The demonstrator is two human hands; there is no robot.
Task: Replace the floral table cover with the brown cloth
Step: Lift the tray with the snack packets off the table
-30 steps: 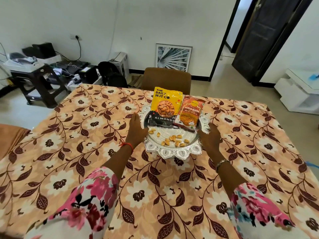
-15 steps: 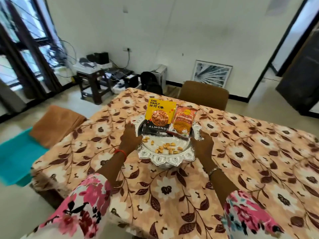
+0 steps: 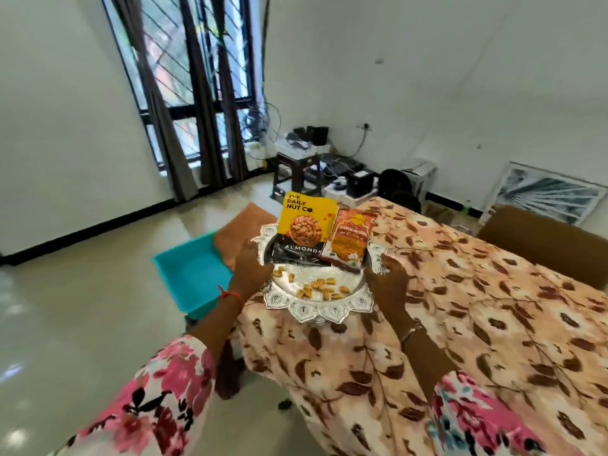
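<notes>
We grip the scalloped silver tray (image 3: 317,307), left hand (image 3: 251,269) and right hand (image 3: 388,284) clasping opposite rims, above the corner of the floral table cover (image 3: 477,317). Glossy snack packets (image 3: 307,230) and loose almonds (image 3: 316,286) ride on it. The folded brown cloth (image 3: 235,233) lies beside the teal tub (image 3: 194,274).

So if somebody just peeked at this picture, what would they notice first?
Probably the shiny silver tray in the middle, held by the left hand and right hand, with a yellow almonds packet, an orange snack packet and loose nuts on it. Next, the big floral table cover spreading to the right. Then the bright teal tub on the floor at the left, a brown cloth just behind it.
</notes>
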